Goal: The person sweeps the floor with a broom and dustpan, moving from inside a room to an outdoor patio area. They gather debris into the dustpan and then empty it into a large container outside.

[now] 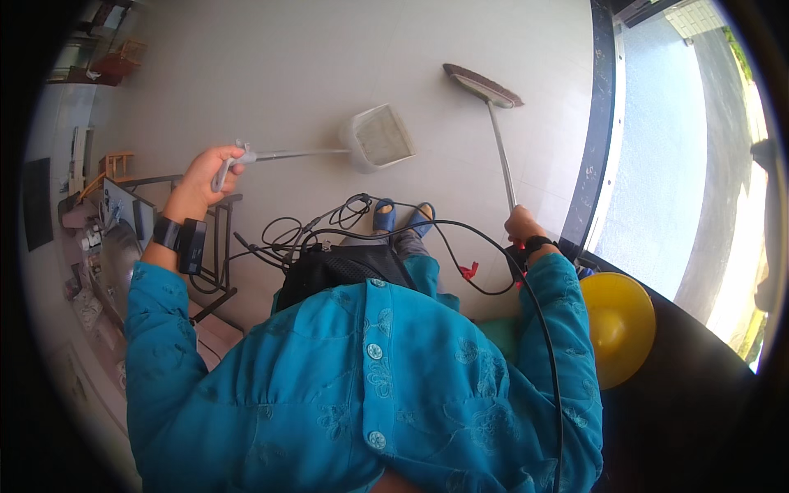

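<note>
My left hand (212,174) grips the grey handle of a long-handled dustpan (381,137). The pan, pale with a dirt-stained inside, is on the floor ahead of my feet, its mouth facing right. In my right hand (525,227) is the metal pole of a broom (487,87). Its wide head with reddish-brown bristles is farther out on the floor, to the right of the dustpan and apart from it. The lower end of the broom's pole is hidden by my hand and sleeve.
Black cables (296,237) loop around my waist bag (345,271) and near my slippers (404,217). A dark metal folding frame (222,259) stands left, beside a cluttered table (102,271). At right are a yellow rounded object (618,330) and a dark door sill (588,154).
</note>
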A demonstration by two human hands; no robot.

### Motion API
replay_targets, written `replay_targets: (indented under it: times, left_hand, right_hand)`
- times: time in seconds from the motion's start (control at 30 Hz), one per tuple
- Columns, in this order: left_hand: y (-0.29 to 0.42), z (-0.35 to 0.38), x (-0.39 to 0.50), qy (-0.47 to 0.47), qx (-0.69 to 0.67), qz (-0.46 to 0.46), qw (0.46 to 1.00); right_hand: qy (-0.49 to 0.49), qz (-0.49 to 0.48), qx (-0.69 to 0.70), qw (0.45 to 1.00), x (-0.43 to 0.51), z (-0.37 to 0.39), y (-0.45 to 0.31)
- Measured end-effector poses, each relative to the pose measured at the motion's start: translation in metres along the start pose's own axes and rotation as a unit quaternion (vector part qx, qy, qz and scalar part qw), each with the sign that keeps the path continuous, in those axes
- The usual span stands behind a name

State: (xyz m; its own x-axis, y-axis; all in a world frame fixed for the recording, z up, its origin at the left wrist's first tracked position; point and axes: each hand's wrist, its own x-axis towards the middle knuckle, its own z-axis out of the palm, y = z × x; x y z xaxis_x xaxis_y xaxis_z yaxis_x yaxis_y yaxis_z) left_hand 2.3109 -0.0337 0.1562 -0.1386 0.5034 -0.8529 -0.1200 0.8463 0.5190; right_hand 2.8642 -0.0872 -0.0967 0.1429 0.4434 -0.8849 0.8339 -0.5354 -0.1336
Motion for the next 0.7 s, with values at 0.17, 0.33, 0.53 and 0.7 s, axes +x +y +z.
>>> replay_targets:
  times: [0.17, 0.33, 0.53, 0.7]
  left_hand:
    - [-0.036, -0.036, -0.005, 0.028, -0.019, -0.002, 0.999]
    - [-0.056, -0.064, 0.001, 0.045, -0.014, -0.010, 0.999]
    - [-0.069, -0.075, 0.021, 0.083, -0.031, 0.013, 0.996]
    - [-0.047, -0.063, 0.026, 0.081, -0.023, -0.011, 0.996]
  right_hand:
    - [0.008, 0.012, -0.013, 1.000, -0.034, 0.066, 0.024]
    - [-0.025, -0.023, -0.005, 0.999, -0.083, 0.138, 0.065]
    - [-0.097, -0.013, 0.216, 0.971, -0.155, 0.196, 0.066]
    - [-0.050, -0.020, 0.355, 0.933, -0.203, 0.213, 0.045]
